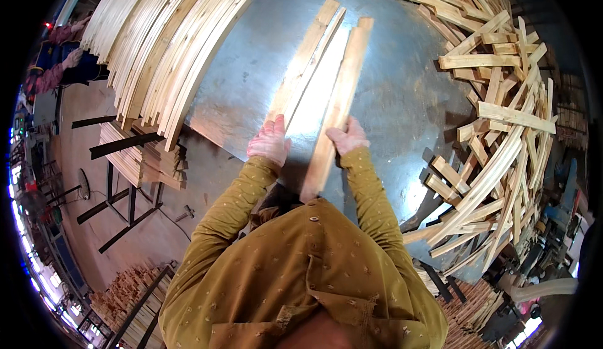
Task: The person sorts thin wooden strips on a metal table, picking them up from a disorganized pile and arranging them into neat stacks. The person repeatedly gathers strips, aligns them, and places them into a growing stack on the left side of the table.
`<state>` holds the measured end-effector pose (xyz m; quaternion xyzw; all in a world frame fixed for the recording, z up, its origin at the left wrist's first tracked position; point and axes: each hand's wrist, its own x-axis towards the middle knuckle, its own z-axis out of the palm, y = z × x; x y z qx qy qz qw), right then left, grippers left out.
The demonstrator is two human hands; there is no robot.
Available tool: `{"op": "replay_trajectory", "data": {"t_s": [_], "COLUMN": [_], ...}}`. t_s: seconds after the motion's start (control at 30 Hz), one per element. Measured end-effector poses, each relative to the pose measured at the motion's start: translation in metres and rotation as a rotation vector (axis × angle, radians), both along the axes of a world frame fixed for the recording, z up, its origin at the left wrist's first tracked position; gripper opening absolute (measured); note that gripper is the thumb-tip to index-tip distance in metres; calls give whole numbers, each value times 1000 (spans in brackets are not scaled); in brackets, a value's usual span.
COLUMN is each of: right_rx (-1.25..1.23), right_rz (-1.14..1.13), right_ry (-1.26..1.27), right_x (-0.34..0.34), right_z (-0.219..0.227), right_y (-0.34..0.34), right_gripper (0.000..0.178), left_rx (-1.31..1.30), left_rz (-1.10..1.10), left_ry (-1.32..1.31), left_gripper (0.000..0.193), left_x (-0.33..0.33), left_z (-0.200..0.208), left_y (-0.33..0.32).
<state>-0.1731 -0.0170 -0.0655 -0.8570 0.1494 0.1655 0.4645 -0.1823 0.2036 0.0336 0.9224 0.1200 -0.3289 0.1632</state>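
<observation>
Wooden slat [304, 60] — near end hidden by the left hand [269, 141]

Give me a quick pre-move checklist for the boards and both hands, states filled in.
1. Right hand on right board: ok, thumb over the board.
2. Left hand on left board: ok, fingers at its near end.
3. Left and right boards apart: ok, metal table shows between them.
4. Neat stack on the left in order: ok, lengths lie side by side.
5. Loose pile on the right in order: not ok, pieces cross at many angles.
6. Undersides of held boards sound: cannot tell, hidden.
</observation>
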Motion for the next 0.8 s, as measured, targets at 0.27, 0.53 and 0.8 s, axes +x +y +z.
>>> {"op": "replay_trajectory", "data": {"t_s": [0.27,0.53,0.8], "right_rx": [100,166,-266], "right_rz": [-92,-96,195], "right_ry": [73,82,-420], "right_x": [-5,-7,-6], "right_z": [35,23,94], "right_y": [-27,-21,59], "right_gripper": [55,43,61], "left_rx": [-983,-758,-1312], "left_rz": [349,533,801], "left_ry": [-314,-556,-566], "left_gripper": [57,55,55], "left_x": [7,44,76], "left_z": [-32,4,-15], "left_y": [116,267,123]}}
